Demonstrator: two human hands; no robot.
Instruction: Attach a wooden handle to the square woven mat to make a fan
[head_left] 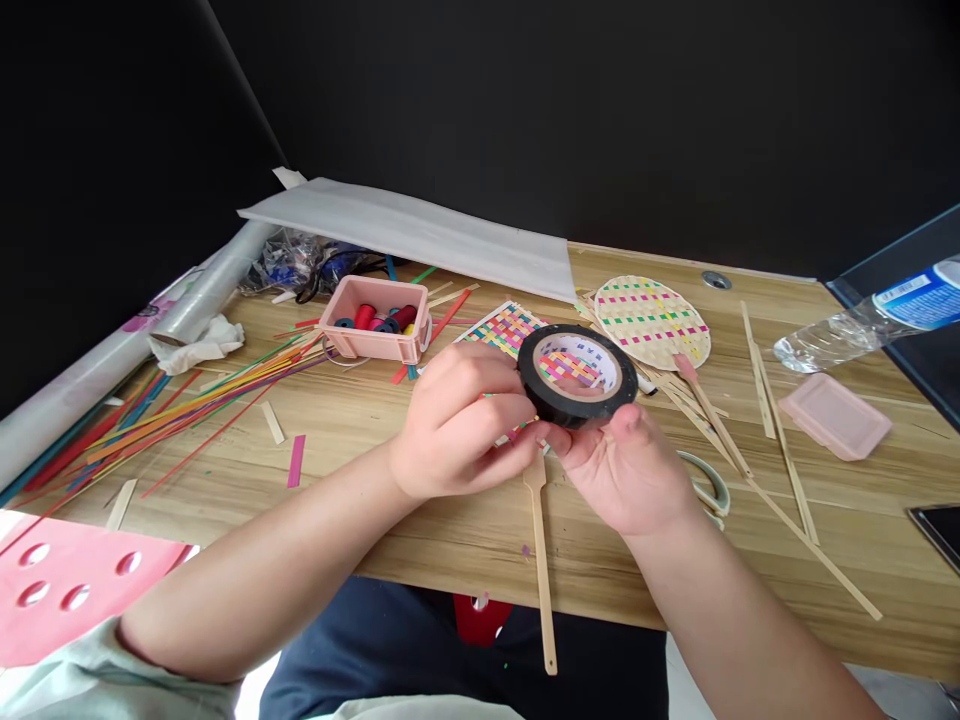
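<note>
A roll of black tape point(626, 385) is raised above the table, tilted so that its white printed core shows. My right hand point(630, 465) grips its lower edge between thumb and fingers. Against the roll's left side, my left hand point(469, 420) is closed with fingers curled; whether it pinches the tape's end is hidden. Behind and below the roll lies a multicoloured woven piece point(502, 328), partly covered by my hands. A flat wooden handle point(541, 560) sticks out beneath them over the table's front edge.
A pink box point(375, 350) of thread spools stands behind my left hand, near coloured strips point(217, 410). Back right lies a round woven fan point(652, 315). Scissors point(709, 480), a pink lid point(836, 415), a plastic bottle point(840, 335) and a phone point(941, 525) are to the right.
</note>
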